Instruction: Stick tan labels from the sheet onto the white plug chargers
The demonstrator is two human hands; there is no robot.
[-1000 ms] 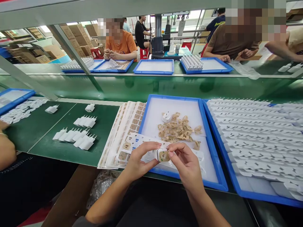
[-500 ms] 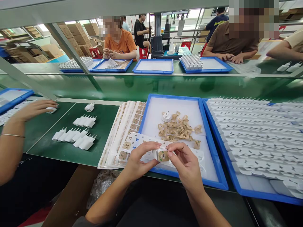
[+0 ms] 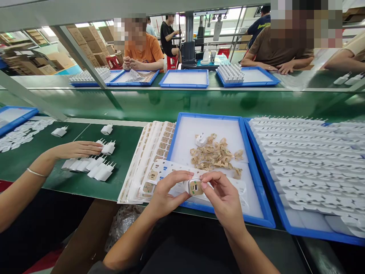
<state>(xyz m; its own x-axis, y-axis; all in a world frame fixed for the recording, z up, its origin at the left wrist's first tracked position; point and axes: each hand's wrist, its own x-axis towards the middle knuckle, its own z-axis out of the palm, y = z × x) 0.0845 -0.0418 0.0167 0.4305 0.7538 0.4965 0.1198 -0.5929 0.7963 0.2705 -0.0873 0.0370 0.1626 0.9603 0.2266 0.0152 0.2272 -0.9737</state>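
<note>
Pinching charger [image 3: 194,187], both hands [image 3: 196,194]

Both forearms come up from the bottom edge and lean toward each other, so the hands meet low in the middle of the view. The left hand [image 3: 165,194] is curled, knuckles up, its thumb laid along the top and the fingers tucked below and bent toward the right hand. The right hand [image 3: 225,199] shows its back, wrist bent slightly inward, with the thumb and first finger stretched left until their tips lie just beside the left hand's fingertips. The other right fingers are folded loosely under the palm. Both hands pinch something small between the fingertips. Both wrists and forearms are bare.
</note>
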